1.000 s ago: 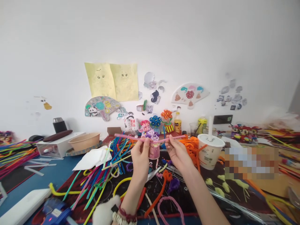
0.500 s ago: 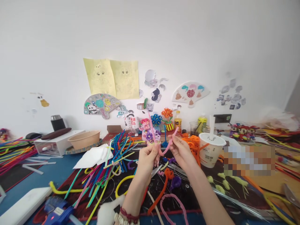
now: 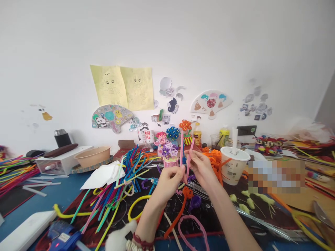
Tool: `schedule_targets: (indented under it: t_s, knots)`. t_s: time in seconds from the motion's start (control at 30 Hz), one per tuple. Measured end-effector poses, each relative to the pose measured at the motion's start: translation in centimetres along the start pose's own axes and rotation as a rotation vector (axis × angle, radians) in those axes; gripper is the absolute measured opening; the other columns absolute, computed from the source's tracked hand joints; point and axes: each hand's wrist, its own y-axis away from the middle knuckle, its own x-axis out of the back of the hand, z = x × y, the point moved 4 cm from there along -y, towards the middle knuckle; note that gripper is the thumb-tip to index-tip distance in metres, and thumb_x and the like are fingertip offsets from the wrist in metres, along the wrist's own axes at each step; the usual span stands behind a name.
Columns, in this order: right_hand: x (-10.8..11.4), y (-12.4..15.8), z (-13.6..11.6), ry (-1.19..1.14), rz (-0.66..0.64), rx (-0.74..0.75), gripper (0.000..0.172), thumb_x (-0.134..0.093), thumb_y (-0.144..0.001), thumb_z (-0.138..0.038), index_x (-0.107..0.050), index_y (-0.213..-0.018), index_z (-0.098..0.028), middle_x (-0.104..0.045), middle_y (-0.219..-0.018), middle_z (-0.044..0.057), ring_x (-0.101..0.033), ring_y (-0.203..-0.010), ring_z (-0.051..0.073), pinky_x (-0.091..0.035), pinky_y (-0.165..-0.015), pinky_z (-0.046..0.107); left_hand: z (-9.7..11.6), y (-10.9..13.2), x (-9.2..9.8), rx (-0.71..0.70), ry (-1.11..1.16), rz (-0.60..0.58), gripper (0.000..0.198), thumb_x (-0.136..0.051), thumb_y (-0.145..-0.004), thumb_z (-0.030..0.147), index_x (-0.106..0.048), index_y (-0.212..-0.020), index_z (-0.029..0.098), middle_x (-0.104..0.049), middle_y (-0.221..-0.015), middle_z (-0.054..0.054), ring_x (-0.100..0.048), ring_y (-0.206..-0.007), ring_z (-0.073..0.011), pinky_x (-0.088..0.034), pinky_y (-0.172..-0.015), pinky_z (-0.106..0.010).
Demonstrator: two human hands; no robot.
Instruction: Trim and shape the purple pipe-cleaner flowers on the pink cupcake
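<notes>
Both hands pinch one pink pipe cleaner [image 3: 181, 146] above the middle of the table. My left hand [image 3: 170, 179] is closed on one side of it, with that end pointing straight up. My right hand [image 3: 200, 165] grips the other side between thumb and fingers, its end sticking up and leaning right. The two lengths stand close together, and the bend lies low between the hands. Just behind my left hand is a pink pot [image 3: 171, 162] with purple flowers [image 3: 169, 150]. Under the hands lie an orange pipe-cleaner piece [image 3: 187, 192] and a purple piece [image 3: 195, 203].
Bundled coloured pipe cleaners [image 3: 112, 197] lie to the left, near white paper [image 3: 102, 176]. A blue glue gun [image 3: 62, 237] sits at the front left. A lidded cup with a straw [image 3: 234, 170] stands right of my right hand. A pink loop [image 3: 192, 218] lies in front.
My hands have come closer together; the left moved right and slightly down. The pipe cleaner's wide curve has narrowed, and its two ends now stand nearly side by side.
</notes>
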Motion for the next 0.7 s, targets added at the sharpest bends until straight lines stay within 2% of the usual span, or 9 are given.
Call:
schedule_targets:
  t_s: [0.13, 0.3, 0.57, 0.7]
  knots:
    - [-0.1, 0.1, -0.1, 0.006, 0.018, 0.017, 0.033, -0.084, -0.062, -0.045, -0.075, -0.076, -0.017, -0.058, -0.060, 0.000, -0.043, -0.050, 0.007, -0.034, -0.046, 0.019, -0.5, 0.1, -0.3, 0.045, 0.012, -0.088, 0.056, -0.058, -0.076, 0.065, -0.064, -0.052, 0.014, -0.066, -0.068, -0.006, -0.047, -0.048, -0.0088, -0.035, -0.047, -0.022]
    - [-0.3, 0.2, -0.1, 0.012, -0.001, 0.022, 0.034, -0.084, -0.062, -0.045, -0.077, -0.078, -0.016, -0.057, -0.055, 0.001, -0.042, -0.048, 0.007, -0.031, -0.045, 0.020, -1.0, 0.0, -0.4, 0.078, 0.033, -0.144, 0.056, -0.061, -0.075, 0.062, -0.056, -0.044, 0.016, -0.055, -0.051, -0.001, -0.042, -0.043, -0.0077, -0.032, -0.047, -0.023]
    - [-0.5, 0.5, -0.5, 0.034, -0.031, 0.044, 0.035, -0.084, -0.061, -0.045, -0.078, -0.080, -0.016, -0.055, -0.051, 0.000, -0.039, -0.045, 0.008, -0.028, -0.044, 0.022, -1.2, 0.0, -0.2, 0.064, -0.006, -0.178, 0.058, -0.058, -0.078, 0.061, -0.048, -0.040, 0.018, -0.048, -0.048, 0.000, -0.041, -0.046, -0.0094, -0.032, -0.050, -0.025]
    - [-0.7, 0.5, -0.9, 0.073, -0.030, 0.076, 0.030, -0.084, -0.062, -0.042, -0.077, -0.077, -0.016, -0.056, -0.051, 0.000, -0.043, -0.048, 0.009, -0.032, -0.047, 0.023, -1.1, 0.1, 0.1, 0.047, -0.126, -0.172, 0.060, -0.051, -0.080, 0.062, -0.048, -0.040, 0.018, -0.053, -0.051, -0.002, -0.046, -0.047, -0.0107, -0.035, -0.050, -0.025]
